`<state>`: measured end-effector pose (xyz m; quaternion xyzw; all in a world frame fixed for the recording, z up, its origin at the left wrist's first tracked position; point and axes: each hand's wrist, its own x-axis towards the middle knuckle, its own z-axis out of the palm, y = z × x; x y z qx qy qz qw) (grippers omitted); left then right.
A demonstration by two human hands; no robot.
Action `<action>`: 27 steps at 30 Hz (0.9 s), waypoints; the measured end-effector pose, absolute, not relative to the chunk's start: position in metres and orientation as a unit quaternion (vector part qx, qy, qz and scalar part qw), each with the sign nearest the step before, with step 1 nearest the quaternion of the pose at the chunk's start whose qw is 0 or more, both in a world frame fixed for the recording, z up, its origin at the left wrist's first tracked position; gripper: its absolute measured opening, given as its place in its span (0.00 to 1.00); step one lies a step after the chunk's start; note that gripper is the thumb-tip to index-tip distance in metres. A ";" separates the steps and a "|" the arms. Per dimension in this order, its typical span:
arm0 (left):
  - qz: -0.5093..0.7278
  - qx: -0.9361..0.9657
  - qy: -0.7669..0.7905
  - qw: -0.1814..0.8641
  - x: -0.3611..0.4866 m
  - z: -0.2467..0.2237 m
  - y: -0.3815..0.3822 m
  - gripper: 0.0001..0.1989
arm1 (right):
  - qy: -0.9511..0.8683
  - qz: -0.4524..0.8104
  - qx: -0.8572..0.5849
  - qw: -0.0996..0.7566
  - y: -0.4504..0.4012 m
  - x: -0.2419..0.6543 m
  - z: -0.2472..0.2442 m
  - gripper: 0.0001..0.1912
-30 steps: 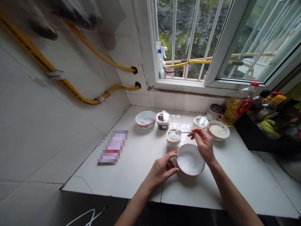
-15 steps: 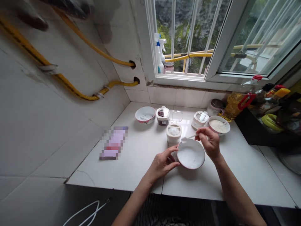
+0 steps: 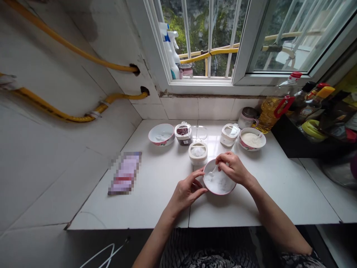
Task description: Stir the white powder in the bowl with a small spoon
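On the counter, a white bowl [image 3: 229, 191] with a reddish rim holds white granules [image 3: 219, 183]. My left hand [image 3: 186, 191] is closed on its left side, thumb at the near edge and fingers at the far edge. My right hand [image 3: 232, 168] pinches a small white spoon [image 3: 213, 171], whose tip is down in the bowl at the granules. Behind the bowl stands a white jar [image 3: 197, 160] of similar white granules, its clear lid [image 3: 199, 132] flipped up.
Farther back are a patterned bowl [image 3: 161, 141], a jar with dark red contents [image 3: 183, 137], a white clear-lidded jar [image 3: 229, 136] and a bowl of pale powder [image 3: 252, 146]. An oil bottle [image 3: 267, 111] and black rack [image 3: 284, 139] stand right; a blurred purple packet [image 3: 126, 173] lies left.
My right hand has brought the spoon from over the bowl's far rim down into the bowl. My left hand keeps its hold. The camera view has shifted slightly.
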<state>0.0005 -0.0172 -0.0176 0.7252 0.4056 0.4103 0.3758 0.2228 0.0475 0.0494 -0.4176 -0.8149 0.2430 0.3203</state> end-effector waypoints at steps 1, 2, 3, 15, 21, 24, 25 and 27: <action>0.409 0.725 0.406 0.376 0.000 -0.017 -0.017 0.17 | -0.805 0.252 -0.423 0.330 0.048 0.224 0.050 0.12; 0.408 0.725 0.407 0.377 0.000 -0.017 -0.017 0.17 | -0.796 0.260 -0.428 0.340 0.048 0.225 0.051 0.12; 0.407 0.724 0.408 0.378 0.000 -0.017 -0.017 0.17 | -0.788 0.268 -0.431 0.349 0.049 0.226 0.051 0.12; 0.411 0.720 0.408 0.384 0.000 -0.020 -0.016 0.18 | -0.616 0.483 -0.458 0.420 0.053 0.222 0.052 0.06; 0.414 0.725 0.406 0.372 0.000 -0.020 -0.015 0.18 | -0.597 0.468 -0.495 0.424 0.056 0.224 0.052 0.06; 0.414 0.725 0.406 0.372 0.000 -0.020 -0.015 0.18 | -0.645 0.398 -0.511 0.406 0.054 0.224 0.051 0.08; 0.414 0.723 0.408 0.372 0.001 -0.020 -0.015 0.18 | -0.661 0.376 -0.512 0.400 0.054 0.223 0.050 0.08; 0.416 0.723 0.407 0.373 0.001 -0.020 -0.015 0.18 | -0.689 0.339 -0.510 0.386 0.054 0.223 0.050 0.08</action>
